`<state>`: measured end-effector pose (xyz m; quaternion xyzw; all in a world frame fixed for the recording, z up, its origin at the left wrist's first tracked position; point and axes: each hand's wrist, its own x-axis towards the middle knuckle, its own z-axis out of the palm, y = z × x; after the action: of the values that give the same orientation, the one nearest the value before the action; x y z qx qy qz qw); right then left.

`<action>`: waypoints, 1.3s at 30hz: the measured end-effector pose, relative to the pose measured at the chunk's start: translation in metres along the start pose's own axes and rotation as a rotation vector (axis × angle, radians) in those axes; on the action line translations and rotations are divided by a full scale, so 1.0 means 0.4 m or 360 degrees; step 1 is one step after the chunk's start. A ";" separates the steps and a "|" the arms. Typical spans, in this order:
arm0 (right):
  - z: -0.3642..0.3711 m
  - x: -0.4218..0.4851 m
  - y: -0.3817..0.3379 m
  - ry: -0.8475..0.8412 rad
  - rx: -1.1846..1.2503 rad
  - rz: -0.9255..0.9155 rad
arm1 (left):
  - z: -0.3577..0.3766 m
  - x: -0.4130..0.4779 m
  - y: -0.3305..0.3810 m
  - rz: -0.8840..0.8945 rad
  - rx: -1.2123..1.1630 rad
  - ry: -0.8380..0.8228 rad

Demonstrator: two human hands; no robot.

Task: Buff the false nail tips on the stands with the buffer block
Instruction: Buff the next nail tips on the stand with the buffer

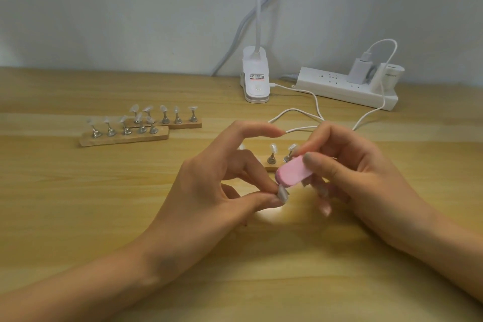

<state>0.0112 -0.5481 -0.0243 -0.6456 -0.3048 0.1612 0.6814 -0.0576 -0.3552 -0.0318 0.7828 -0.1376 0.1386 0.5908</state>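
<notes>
step: buffing | my left hand point(209, 191) pinches one nail tip point(283, 194) | right hand point(347, 172) grips buffer block point(292, 172) | light, flat strokes

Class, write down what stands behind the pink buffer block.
A wooden stand with two metal holders carrying clear nail tips. The left hand and right hand cover the rest of it, so other holders cannot be counted.

Wooden stand point(271, 168) just behind the left hand point(209, 185) and right hand point(360, 172) is mostly covered, can't count its pegs. Right hand's lower fingers point(325, 208) are a blur. Lamp neck point(259, 2) beyond runs off the top, label point(254, 76) too tiny to read.
</notes>
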 end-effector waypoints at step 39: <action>0.001 -0.001 -0.007 0.0000 0.0001 -0.0027 | 0.004 0.000 0.010 0.0010 0.0060 0.0047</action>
<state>0.0103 -0.5484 -0.0216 -0.6428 -0.3102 0.1556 0.6830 -0.0588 -0.3579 -0.0287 0.7912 -0.1288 0.1545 0.5775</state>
